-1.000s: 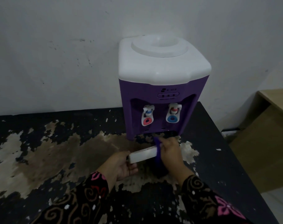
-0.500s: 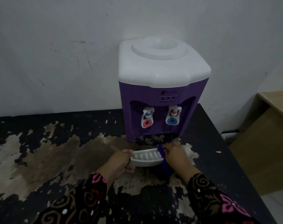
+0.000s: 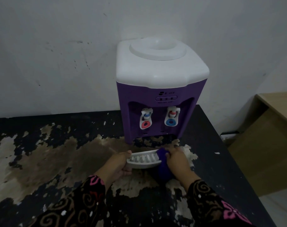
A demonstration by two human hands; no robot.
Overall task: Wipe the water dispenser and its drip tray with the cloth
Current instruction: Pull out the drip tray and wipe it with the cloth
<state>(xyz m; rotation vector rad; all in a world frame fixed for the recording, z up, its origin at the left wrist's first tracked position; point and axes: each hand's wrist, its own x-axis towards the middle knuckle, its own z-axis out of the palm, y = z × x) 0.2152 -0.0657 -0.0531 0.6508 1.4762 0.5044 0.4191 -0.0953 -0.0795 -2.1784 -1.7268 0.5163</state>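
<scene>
A purple water dispenser with a white top stands against the wall, its red and blue taps facing me. The white slotted drip tray is out of the dispenser, held in front of it just above the table, grille side up. My left hand grips the tray's left end. My right hand presses a dark blue cloth against the tray's right end; the cloth hangs down below the hand.
The table is black with large worn, peeled patches. Its right edge runs close to a light wooden desk. A white wall is directly behind the dispenser.
The tray has turned from showing its side to lying grille side up. Both hands moved slightly toward the dispenser and the cloth shifted onto the tray's right end.
</scene>
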